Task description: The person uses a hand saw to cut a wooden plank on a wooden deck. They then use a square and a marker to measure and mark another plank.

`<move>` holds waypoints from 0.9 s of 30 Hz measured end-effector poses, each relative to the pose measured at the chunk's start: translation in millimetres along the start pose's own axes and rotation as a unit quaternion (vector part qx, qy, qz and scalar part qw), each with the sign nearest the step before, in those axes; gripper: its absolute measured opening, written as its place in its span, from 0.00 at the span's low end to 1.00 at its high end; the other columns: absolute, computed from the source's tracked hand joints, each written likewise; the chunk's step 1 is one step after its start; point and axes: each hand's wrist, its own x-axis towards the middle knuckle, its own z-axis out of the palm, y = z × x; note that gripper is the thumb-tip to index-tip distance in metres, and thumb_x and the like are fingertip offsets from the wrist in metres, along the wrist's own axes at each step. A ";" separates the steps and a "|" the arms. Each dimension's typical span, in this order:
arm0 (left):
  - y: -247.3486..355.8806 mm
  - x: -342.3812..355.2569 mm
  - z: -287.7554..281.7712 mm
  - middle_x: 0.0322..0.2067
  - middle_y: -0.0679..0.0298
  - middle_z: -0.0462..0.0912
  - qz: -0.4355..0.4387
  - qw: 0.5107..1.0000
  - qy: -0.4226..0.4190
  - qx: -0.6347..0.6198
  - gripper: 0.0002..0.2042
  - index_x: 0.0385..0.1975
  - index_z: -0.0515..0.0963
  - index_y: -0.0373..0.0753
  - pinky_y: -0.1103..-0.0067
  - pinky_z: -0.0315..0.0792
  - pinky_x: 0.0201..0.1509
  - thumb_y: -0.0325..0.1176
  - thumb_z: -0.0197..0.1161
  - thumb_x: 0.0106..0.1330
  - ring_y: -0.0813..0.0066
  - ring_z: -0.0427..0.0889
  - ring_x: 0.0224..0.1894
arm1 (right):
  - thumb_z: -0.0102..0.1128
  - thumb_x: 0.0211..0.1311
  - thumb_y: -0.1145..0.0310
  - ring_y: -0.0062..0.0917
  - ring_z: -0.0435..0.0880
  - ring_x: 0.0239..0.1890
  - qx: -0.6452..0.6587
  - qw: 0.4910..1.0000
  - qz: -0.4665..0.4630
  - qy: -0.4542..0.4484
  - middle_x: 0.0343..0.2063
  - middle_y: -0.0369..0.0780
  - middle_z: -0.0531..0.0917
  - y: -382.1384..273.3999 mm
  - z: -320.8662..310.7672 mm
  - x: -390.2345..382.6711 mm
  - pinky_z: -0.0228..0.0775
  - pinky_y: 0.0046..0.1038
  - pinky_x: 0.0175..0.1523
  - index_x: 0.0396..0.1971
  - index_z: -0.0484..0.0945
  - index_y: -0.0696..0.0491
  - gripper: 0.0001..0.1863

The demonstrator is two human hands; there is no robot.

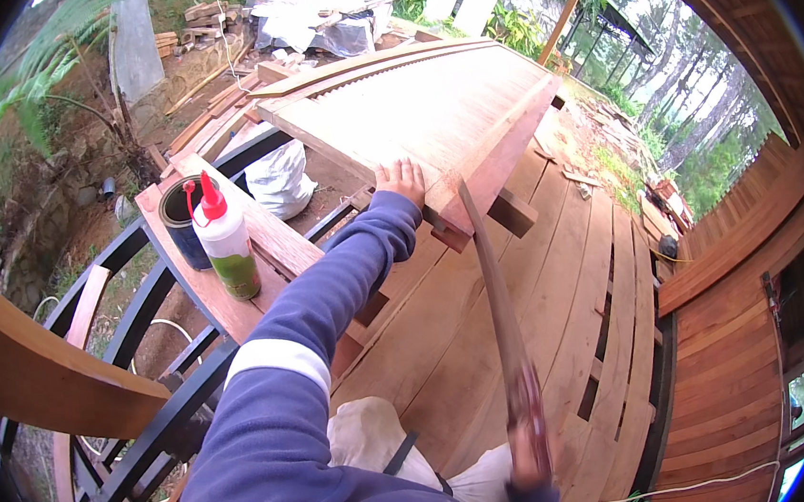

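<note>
My left hand [403,180] lies flat, fingers spread, on the near corner of a large reddish wooden panel [428,105] that rests tilted on the railing. My right hand [529,458], low in the picture and blurred, grips the handle of a long handsaw [493,286]. The blade reaches up to the panel's near corner, next to a small wooden block [511,211] under its edge. The blue sleeve of my left arm [329,296] crosses the middle.
A white glue bottle with a red nozzle [226,242] and a dark can [181,222] stand on a plank on the black metal railing [131,322]. A wooden plank deck [543,334] lies below. A white sack [279,180] and scrap timber sit on the ground beyond.
</note>
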 end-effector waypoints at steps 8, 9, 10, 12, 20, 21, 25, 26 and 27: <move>-3.7 6.6 -0.6 0.69 0.55 0.62 -0.002 0.999 -0.037 0.006 0.24 0.67 0.62 0.38 0.48 0.55 0.69 0.36 0.42 0.73 0.59 0.60 0.71 | 0.61 0.62 0.68 0.26 0.76 0.24 -0.099 0.983 -0.081 0.134 0.20 0.40 0.78 32.7 45.5 217.6 0.69 0.33 0.32 0.31 0.79 0.58 0.08; -21.6 -3.6 4.0 0.69 0.55 0.62 -0.015 0.999 -0.051 0.014 0.24 0.67 0.62 0.37 0.48 0.55 0.69 0.36 0.42 0.73 0.59 0.60 0.71 | 0.62 0.62 0.68 0.27 0.76 0.24 -0.057 0.992 -0.052 0.099 0.21 0.40 0.79 33.1 49.6 185.3 0.69 0.33 0.33 0.32 0.79 0.59 0.08; -31.8 -3.9 1.6 0.69 0.55 0.63 -0.027 0.998 -0.052 0.013 0.24 0.67 0.62 0.37 0.48 0.55 0.69 0.35 0.42 0.73 0.59 0.60 0.71 | 0.61 0.62 0.69 0.26 0.77 0.25 -0.053 0.992 -0.039 0.112 0.22 0.42 0.79 37.6 44.2 145.0 0.70 0.32 0.33 0.32 0.79 0.59 0.08; -19.0 -6.4 -5.4 0.68 0.54 0.64 -0.011 1.000 -0.025 0.007 0.24 0.66 0.63 0.37 0.49 0.56 0.69 0.35 0.45 0.71 0.59 0.61 0.71 | 0.60 0.63 0.70 0.28 0.81 0.31 -0.091 0.990 -0.020 0.110 0.29 0.43 0.83 23.3 15.0 60.2 0.71 0.31 0.36 0.41 0.80 0.60 0.11; 2.1 -2.3 -4.6 0.67 0.52 0.64 0.002 1.000 0.005 -0.009 0.23 0.65 0.64 0.35 0.48 0.54 0.70 0.35 0.44 0.72 0.57 0.61 0.70 | 0.49 0.70 0.65 0.24 0.82 0.38 -0.125 0.990 0.027 0.066 0.38 0.42 0.82 48.1 16.7 105.9 0.73 0.25 0.42 0.55 0.75 0.59 0.19; -4.2 -3.9 -4.0 0.68 0.52 0.64 -0.005 1.000 -0.007 -0.011 0.23 0.66 0.63 0.35 0.48 0.53 0.70 0.35 0.44 0.72 0.57 0.61 0.70 | 0.57 0.66 0.68 0.14 0.70 0.18 -0.035 0.992 -0.053 0.110 0.17 0.31 0.74 50.2 33.8 159.2 0.62 0.21 0.24 0.38 0.80 0.57 0.09; -21.8 7.1 -0.3 0.70 0.55 0.61 -0.023 0.999 -0.036 -0.006 0.24 0.67 0.62 0.38 0.47 0.51 0.71 0.35 0.44 0.72 0.59 0.58 0.72 | 0.60 0.63 0.69 0.23 0.78 0.24 -0.081 0.983 -0.111 0.125 0.20 0.38 0.78 35.4 54.2 186.3 0.68 0.29 0.31 0.35 0.80 0.59 0.08; -23.2 1.4 -5.3 0.70 0.56 0.60 -0.029 0.999 -0.034 0.002 0.24 0.68 0.61 0.38 0.48 0.50 0.71 0.35 0.44 0.72 0.60 0.58 0.72 | 0.60 0.63 0.70 0.24 0.79 0.26 -0.070 0.987 -0.068 0.128 0.22 0.40 0.80 39.6 47.7 159.1 0.70 0.30 0.33 0.36 0.80 0.59 0.08; -26.0 -1.3 -9.2 0.70 0.56 0.60 -0.032 0.998 -0.050 0.005 0.25 0.68 0.60 0.38 0.48 0.50 0.72 0.35 0.44 0.72 0.60 0.58 0.72 | 0.61 0.62 0.70 0.25 0.81 0.28 -0.051 0.989 -0.037 0.134 0.24 0.42 0.81 41.5 43.8 131.7 0.71 0.32 0.35 0.37 0.80 0.59 0.08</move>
